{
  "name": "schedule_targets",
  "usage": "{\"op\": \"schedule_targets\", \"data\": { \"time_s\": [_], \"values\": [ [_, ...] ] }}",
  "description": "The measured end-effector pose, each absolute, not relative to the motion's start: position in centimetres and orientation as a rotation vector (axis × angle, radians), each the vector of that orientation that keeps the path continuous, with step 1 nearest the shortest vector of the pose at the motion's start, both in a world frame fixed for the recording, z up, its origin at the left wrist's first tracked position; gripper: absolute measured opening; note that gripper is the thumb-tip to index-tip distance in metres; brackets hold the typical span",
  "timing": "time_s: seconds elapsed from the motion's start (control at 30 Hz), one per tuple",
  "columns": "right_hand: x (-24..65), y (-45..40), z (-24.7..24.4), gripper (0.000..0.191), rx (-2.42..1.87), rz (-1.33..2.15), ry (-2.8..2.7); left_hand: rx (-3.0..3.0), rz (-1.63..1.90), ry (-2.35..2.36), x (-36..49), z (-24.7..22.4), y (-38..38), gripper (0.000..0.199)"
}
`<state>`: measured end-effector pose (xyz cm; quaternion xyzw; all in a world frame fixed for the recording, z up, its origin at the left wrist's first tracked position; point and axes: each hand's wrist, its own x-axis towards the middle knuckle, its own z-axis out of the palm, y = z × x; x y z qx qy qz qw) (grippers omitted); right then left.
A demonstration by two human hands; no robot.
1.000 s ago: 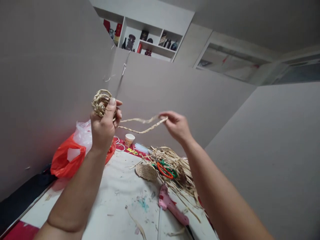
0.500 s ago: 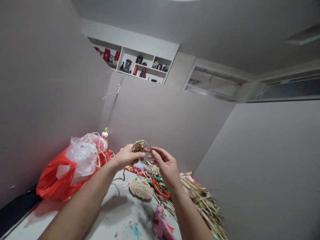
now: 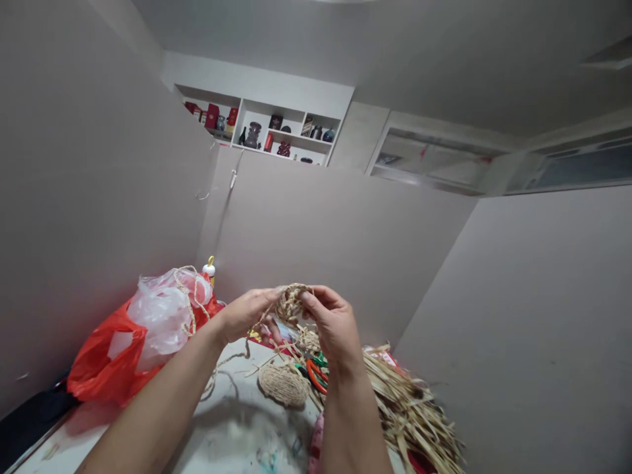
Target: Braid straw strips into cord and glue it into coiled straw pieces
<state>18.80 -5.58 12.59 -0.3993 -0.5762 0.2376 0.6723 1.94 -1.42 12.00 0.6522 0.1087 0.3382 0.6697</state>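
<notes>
Between my two hands, above the table, is a small coiled piece of braided straw [image 3: 290, 304]. My right hand [image 3: 332, 319] pinches its right side between thumb and fingers. On its left side my left hand [image 3: 251, 313] has the thumb on top, with some fingers spread below it. A loose braided straw cord [image 3: 245, 349] trails from the piece down past my left wrist onto the table. Under my hands an oval, sole-shaped woven straw pad [image 3: 283, 384] lies on the white tabletop. Orange-handled scissors [image 3: 316, 376] rest beside it, partly behind my right wrist.
A red plastic bag [image 3: 106, 362] with clear plastic and braid on top stands at the left. Behind it is a white bottle [image 3: 209, 270]. Loose straw [image 3: 419, 415] is heaped at the right. A pink glue gun [image 3: 316, 442] is mostly hidden by my right forearm. Walls enclose the table.
My right hand has moved left onto the straw coil and grips it; before, it was apart from the coil. My left hand's fingers have loosened and spread.
</notes>
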Motion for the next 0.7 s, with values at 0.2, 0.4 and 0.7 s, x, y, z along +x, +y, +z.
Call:
{"op": "schedule_targets", "data": {
  "time_s": [0.2, 0.4, 0.7],
  "values": [
    [19.6, -6.0, 11.8, 0.021, -0.891, 0.555, -1.271, 1.332, 0.860, 0.325, 2.7, 11.6, -1.1, 0.032],
    [20.5, -7.3, 12.6, 0.010, -0.785, 0.478, -1.367, 1.263, 1.073, 0.404, 2.9, 11.8, -0.9, 0.029],
    [22.6, -10.5, 13.5, 0.024, -1.088, 0.433, -1.824, 0.963, 1.396, 0.340, 1.5, 12.3, -0.1, 0.017]
  ]
}}
